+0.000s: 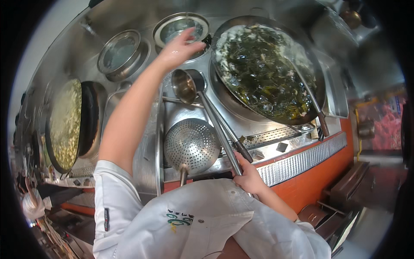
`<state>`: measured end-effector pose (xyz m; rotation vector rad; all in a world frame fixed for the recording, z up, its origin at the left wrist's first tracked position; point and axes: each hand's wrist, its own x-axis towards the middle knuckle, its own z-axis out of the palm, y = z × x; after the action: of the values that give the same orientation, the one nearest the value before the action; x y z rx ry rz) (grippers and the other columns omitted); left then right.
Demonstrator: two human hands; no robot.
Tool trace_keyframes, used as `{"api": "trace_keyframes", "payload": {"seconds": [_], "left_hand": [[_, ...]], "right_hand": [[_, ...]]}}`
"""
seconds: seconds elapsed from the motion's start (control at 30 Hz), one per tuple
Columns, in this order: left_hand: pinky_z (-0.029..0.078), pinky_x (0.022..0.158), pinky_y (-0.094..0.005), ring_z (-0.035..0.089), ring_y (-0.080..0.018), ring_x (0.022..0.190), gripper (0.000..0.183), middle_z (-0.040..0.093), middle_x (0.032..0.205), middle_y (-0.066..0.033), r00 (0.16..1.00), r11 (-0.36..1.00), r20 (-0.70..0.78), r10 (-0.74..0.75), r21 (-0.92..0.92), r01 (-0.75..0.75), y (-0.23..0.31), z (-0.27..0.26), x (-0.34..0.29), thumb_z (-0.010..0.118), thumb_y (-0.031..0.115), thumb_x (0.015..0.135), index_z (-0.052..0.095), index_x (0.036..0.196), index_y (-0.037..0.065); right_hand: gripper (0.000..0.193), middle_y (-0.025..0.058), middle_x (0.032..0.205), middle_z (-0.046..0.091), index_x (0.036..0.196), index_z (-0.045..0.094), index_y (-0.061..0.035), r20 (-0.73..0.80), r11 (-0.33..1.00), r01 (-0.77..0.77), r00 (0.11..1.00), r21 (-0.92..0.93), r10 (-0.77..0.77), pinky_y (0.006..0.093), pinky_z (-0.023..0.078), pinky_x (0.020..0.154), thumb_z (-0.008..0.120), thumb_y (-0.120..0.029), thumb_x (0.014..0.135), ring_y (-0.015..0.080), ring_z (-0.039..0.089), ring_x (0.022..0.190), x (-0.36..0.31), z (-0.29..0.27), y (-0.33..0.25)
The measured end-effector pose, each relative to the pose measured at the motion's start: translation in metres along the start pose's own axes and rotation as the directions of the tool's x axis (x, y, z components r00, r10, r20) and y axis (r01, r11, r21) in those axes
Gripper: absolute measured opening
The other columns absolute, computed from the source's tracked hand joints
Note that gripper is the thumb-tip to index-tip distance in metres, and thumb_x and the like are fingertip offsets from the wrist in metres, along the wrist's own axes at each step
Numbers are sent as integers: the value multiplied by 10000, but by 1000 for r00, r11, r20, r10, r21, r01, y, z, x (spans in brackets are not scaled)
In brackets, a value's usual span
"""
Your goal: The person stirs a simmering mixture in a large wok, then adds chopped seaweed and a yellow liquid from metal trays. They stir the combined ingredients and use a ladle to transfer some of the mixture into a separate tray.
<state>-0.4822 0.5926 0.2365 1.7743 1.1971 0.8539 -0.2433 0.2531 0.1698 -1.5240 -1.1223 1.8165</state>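
Note:
My left hand point(183, 48) reaches forward over a round metal pot point(158, 32), its fingers apart and nothing in them. Close to my body, my right hand point(249, 176) is wrapped round the long metal handle of a ladle point(184, 87), whose bowl lies over the steel counter. Beside it rests a second long tool with a dark grip point(243, 151). A perforated skimmer point(192, 146) lies in front of me, its handle toward my body. To the right, a big wok point(220, 77) holds dark green leaves point(267, 75) in frothy liquid.
Left of the pot stands another round metal container point(118, 51). Farther left is a second wok point(51, 153) with pale yellowish pieces. A long-handled tool point(308, 88) leans across the right wok's rim. A ridged metal strip point(297, 162) edges the stove. Another person point(32, 200) is at lower left.

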Motion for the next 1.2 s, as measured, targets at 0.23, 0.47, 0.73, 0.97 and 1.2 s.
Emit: {"api": "trace_keyframes", "payload": {"seconds": [0.23,0.47,0.73,0.97,1.2], "left_hand": [[498,653,-307,633,-150,732,190,685,819,-69,814,831,-541,-213,338,442,-181,-124,-107,645,203,826,702,915,45],[518,817,-415,659,-317,926,314,699,956,-152,793,575,-159,-588,608,547,-300,-98,-242,693,270,727,714,990,99],[448,978,-422,561,-352,1132,497,639,1157,-178,910,725,-336,-244,560,401,-314,-26,-222,698,248,755,599,1210,74],[487,891,-452,597,-356,1069,220,647,1126,-167,837,637,-23,-547,637,434,-291,-29,-207,636,114,777,694,986,74],[468,949,-386,577,-324,1099,540,586,1235,-165,946,778,-239,-221,541,319,-210,-81,-330,672,50,708,561,1236,79]], "right_hand": [[867,30,851,510,1489,299,-65,-42,994,-44,998,104,48,226,416,503,461,165,668,104,473,652,-3,-6,10],[890,25,801,493,1480,322,-106,-36,984,-114,992,140,120,221,416,450,436,168,641,96,471,556,-2,2,1],[870,42,820,506,1477,314,-114,-34,986,-138,989,92,142,215,424,475,437,158,660,93,471,570,-4,15,-11],[844,25,864,524,1466,359,-95,-132,996,-91,987,-15,88,200,412,550,415,173,668,76,471,645,-11,23,-1],[766,58,1065,613,1469,335,-20,-129,922,57,985,-384,-115,240,462,776,472,100,724,127,543,851,52,5,21]]}}
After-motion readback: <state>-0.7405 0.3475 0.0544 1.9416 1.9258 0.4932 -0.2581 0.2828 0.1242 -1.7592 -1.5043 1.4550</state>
